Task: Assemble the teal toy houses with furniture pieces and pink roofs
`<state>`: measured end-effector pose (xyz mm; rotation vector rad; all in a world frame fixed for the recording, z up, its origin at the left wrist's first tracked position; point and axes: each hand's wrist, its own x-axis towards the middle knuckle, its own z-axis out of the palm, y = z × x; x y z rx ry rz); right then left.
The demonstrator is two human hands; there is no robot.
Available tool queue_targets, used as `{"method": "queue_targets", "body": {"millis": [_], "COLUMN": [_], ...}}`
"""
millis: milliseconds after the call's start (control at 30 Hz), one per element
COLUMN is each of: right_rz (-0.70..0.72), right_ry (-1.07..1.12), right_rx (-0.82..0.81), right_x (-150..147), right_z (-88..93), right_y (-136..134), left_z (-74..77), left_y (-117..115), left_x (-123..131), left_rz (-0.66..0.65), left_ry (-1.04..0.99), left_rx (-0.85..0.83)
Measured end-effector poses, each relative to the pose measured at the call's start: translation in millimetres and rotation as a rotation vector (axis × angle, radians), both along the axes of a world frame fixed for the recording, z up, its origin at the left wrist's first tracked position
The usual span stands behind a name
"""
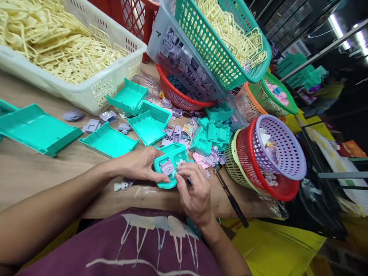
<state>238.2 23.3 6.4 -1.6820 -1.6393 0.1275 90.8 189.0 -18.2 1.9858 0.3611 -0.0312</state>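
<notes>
My left hand (143, 165) grips the left side of a teal plastic casing (165, 185) near the table's front edge. A lavender plastic part (166, 168) sits inside the casing. At the casing's right side, my right hand (196, 187) is closed with thumb and fingertips pinched together; what lies between them is too small to make out. Beyond the hands are loose lavender pieces (174, 132) and a teal tray-shaped part (148, 128). Another flat teal part (109, 142) rests left of them, and a small white figure (121, 186) lies beside my left wrist.
A white basket (94, 92) of cream plastic frames stands back left. Tilted teal (212, 50) and clear (184, 57) baskets are stacked at the back. At right are nested red (248, 153) and purple (290, 153) baskets, with a black-handled tool (237, 209) in front.
</notes>
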Motion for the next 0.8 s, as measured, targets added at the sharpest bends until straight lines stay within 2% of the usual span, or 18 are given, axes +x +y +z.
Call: {"method": "queue_targets", "body": {"millis": [100, 200, 500, 667, 800], "right_rz": [-0.029, -0.037, -0.042, -0.042, -0.061], "right_ry": [0.000, -0.006, -0.145, -0.269, -0.262], "right_rx": [0.001, 0.003, 0.010, 0.031, 0.062], "right_x": [-14, -14, -14, -17, -22], "right_z": [-7.6, -12.3, -9.4, -9.8, -15.8], "right_y": [-2, -3, -8, -11, -12], "left_z": [3.0, 5.0, 1.1, 4.5, 5.8], "left_y": [-5, -8, -23, -31, -35], "left_x": [1, 2, 2, 5, 6], "left_rz": [0.009, 0.020, 0.121, 0.096, 0.077], "left_ry": [-0.014, -0.059, -0.030, 0.040, 0.059], "left_rx": [0.023, 0.078, 0.326, 0.472, 0.562]}}
